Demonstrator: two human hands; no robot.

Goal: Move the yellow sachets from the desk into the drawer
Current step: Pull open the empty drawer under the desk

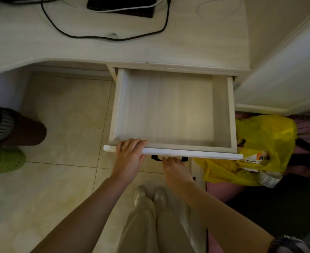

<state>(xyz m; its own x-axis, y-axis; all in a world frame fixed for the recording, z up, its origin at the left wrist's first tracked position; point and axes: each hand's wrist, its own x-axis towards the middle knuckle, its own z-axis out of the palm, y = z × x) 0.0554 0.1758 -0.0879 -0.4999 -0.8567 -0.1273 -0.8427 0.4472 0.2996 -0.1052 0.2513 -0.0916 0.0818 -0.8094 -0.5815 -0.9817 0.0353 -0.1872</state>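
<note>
No yellow sachets can be made out on the pale wood-grain desk [187, 39]. The pale wooden drawer [170, 106], pulled fully open, shows a bare floor. The left hand [130, 154] grips the drawer's front panel at its left end, fingers curled over the top edge. The right hand [175, 169] reaches the black handle [157, 157] beneath that panel; whether it grips cannot be told. A yellow plastic bag [265, 141] lies right of the drawer.

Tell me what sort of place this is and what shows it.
Probably a home room or dorm study corner. A pale wood-grain desk carries a looping black cable, its empty pale wooden drawer is pulled open over a beige tiled floor, and a crumpled yellow plastic bag lies beside it.
</note>
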